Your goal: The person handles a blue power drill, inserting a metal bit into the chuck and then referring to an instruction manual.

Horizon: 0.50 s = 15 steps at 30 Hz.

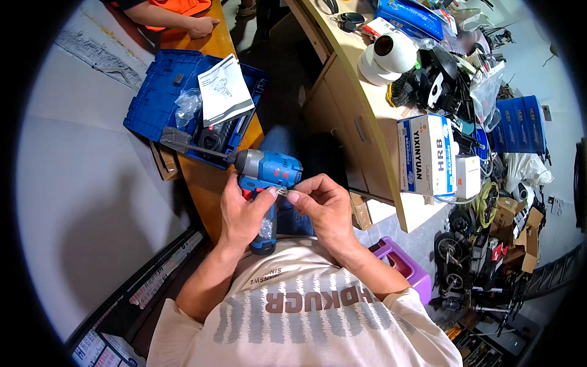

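- Blue and grey cordless impact driver with red trigger (267,173), lying level, nose pointing left, long dark bit reaching over the open blue plastic tool case (160,98).
- Small silvery metal piece (282,191), pinched just below the driver's body, right of its grip.

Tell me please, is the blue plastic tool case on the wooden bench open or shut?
Open: the blue plastic tool case has its lid folded back, and a white paper manual lies across its exposed compartments.
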### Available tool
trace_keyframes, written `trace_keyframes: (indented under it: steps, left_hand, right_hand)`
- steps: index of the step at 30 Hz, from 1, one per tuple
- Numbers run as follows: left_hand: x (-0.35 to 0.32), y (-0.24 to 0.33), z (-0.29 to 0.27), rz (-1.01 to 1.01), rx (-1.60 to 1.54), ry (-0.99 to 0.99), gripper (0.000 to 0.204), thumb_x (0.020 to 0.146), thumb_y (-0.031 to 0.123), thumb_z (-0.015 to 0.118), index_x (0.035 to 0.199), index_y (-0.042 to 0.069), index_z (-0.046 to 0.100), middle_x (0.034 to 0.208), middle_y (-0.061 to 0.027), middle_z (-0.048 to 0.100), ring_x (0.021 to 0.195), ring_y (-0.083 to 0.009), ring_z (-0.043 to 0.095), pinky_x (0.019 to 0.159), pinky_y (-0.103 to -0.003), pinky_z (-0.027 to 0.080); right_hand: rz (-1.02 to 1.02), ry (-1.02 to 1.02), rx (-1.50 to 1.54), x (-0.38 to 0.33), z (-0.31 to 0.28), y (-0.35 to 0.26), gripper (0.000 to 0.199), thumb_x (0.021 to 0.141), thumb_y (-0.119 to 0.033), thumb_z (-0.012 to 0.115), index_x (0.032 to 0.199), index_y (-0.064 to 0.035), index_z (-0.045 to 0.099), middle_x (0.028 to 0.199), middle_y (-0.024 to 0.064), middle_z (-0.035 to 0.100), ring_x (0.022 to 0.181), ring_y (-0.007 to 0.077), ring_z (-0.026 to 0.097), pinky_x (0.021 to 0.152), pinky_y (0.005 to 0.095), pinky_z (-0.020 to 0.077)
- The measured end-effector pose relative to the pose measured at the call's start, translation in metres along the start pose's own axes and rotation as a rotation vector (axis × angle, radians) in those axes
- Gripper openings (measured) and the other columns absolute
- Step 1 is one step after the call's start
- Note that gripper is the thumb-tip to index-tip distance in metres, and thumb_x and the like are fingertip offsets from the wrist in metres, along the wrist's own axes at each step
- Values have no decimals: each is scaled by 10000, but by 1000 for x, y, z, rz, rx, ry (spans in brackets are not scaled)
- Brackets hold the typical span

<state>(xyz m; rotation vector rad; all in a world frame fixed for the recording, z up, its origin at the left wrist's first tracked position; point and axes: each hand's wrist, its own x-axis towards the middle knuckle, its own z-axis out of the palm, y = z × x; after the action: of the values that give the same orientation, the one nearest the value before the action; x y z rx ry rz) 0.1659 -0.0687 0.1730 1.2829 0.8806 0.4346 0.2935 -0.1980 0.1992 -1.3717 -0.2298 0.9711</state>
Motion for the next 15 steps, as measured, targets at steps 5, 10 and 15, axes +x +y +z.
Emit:
trace_keyframes:
  steps: [5,10,15]
  left_hand:
    - [4,-8,-3,-161,-241,-76,463,885,191,767,1270,9,585,1033,-102,700,842,-167,701,719,-333,621]
    - [3,-9,-6,-279,-281,-127,447,890,200,763,1248,7,578,1008,-110,685,799,-183,714,649,-353,648]
    - [4,-6,-5,-280,-277,-166,422,897,203,759,1218,-1,577,1002,-113,679,803,-187,713,644,-355,646]
  right_hand:
    - [65,-38,28,1,-16,1,137,998,-1,660,1121,7,718,949,40,737,830,88,660,737,250,525]
    - [119,-64,22,2,-38,5,211,1030,-15,585,1188,2,724,1015,77,764,889,128,712,748,271,547]
    - [85,-86,34,1,-49,4,153,1028,-39,608,1131,-7,716,968,87,766,831,146,723,710,278,545]
